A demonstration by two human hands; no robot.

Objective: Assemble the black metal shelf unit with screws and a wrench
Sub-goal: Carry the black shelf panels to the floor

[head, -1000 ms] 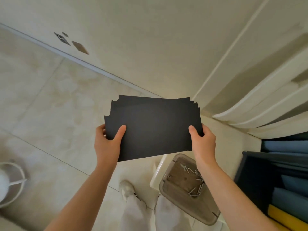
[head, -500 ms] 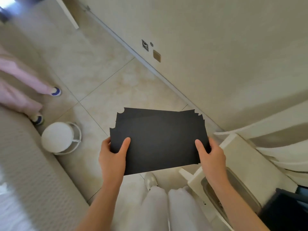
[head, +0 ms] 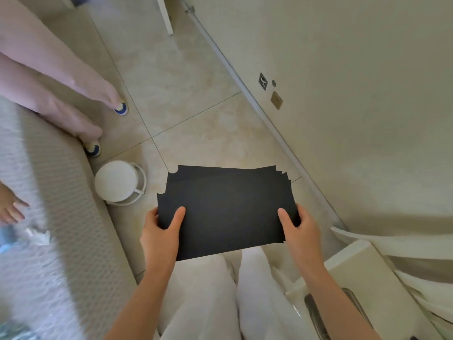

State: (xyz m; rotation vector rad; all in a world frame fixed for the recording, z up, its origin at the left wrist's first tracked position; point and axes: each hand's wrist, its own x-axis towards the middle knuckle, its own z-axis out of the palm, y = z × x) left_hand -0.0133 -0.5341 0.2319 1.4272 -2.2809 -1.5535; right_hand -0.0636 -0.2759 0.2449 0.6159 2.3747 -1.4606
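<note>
Clearly an early, parts-handling step: the left hand point(head: 159, 231) and right hand point(head: 304, 231) each pinch a short end of the stacked black panels point(head: 225, 212) (corners fanned), held above the floor point(head: 196, 119). Next, probably, set them down and separate one.

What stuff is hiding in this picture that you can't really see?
Head view:
- Number of black panels: the top one covers the rest.
- Fingers of the left hand and right hand: behind the panels.
- The person in pink trousers: cut off by the left edge.
- The clutter bottom left: too blurred to name.
- Any screws or wrench: not in view.
</note>
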